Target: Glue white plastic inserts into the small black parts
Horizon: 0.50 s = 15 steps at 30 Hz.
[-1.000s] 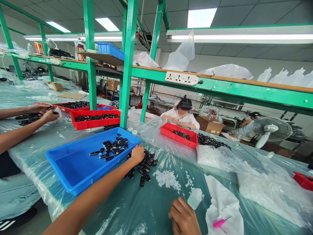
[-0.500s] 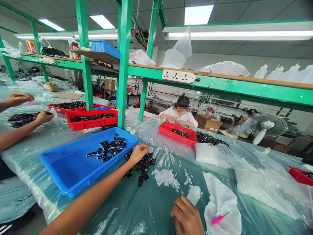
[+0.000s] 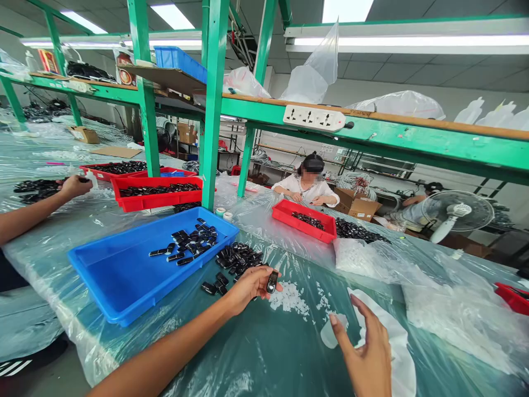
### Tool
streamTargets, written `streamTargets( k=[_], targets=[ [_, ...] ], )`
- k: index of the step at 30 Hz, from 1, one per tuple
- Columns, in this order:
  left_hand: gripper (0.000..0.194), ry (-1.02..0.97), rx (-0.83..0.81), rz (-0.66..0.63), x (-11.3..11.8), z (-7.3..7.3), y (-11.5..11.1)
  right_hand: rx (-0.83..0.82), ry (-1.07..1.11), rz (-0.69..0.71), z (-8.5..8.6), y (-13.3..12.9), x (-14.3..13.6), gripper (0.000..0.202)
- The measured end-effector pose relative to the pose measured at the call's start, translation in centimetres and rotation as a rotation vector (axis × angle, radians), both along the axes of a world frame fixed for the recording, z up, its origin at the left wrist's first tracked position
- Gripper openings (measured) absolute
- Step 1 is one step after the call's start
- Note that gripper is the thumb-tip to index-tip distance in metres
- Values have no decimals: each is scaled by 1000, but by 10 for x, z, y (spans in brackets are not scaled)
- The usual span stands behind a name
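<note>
Between the fingers of my left hand [image 3: 253, 288] is a small black part [image 3: 271, 282], held above the table beside a heap of small white pieces [image 3: 289, 298]. Behind that hand lies a pile of black parts [image 3: 237, 257], next to a long blue tray [image 3: 124, 275] with more black parts at its right end. My right hand [image 3: 367, 344] has its thumb and fingers spread, with nothing between them. It hovers over a white cloth [image 3: 399, 353], near a translucent white bottle [image 3: 330, 332].
Red trays [image 3: 159, 201] of black parts stand behind the blue tray, another red tray [image 3: 306, 227] farther right. Green posts [image 3: 214, 110] rise from the table. Plastic bags [image 3: 450, 320] lie right. A co-worker's hand [image 3: 76, 186] is at left; a person [image 3: 308, 187] sits opposite.
My left hand has come from the black pile toward the right and nearer, now with a black part. My right hand has moved right and its fingers have spread. The view has shifted slightly.
</note>
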<state>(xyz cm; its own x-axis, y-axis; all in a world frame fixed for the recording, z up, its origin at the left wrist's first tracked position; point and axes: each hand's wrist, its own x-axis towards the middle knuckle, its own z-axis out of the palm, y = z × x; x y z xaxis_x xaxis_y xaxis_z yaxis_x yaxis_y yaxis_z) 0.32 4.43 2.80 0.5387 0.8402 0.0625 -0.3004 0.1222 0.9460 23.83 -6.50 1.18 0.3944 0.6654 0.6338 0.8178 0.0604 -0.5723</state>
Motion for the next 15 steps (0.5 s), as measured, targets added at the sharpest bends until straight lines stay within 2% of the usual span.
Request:
streamTargets(
  k=[4, 8, 12, 15],
  targets=[
    [38, -73, -22, -22, -2, -7, 0, -255, 226, 101, -7, 6, 7, 73],
    [41, -2, 3, -24, -4, -12, 1, -294, 213, 93, -20, 10, 17, 68],
    [47, 469, 316, 150, -7, -14, 5, -465, 169, 35, -25, 11, 23, 72],
    [38, 738, 453, 306, -14, -17, 11, -491, 130, -39, -26, 11, 19, 72]
  ],
)
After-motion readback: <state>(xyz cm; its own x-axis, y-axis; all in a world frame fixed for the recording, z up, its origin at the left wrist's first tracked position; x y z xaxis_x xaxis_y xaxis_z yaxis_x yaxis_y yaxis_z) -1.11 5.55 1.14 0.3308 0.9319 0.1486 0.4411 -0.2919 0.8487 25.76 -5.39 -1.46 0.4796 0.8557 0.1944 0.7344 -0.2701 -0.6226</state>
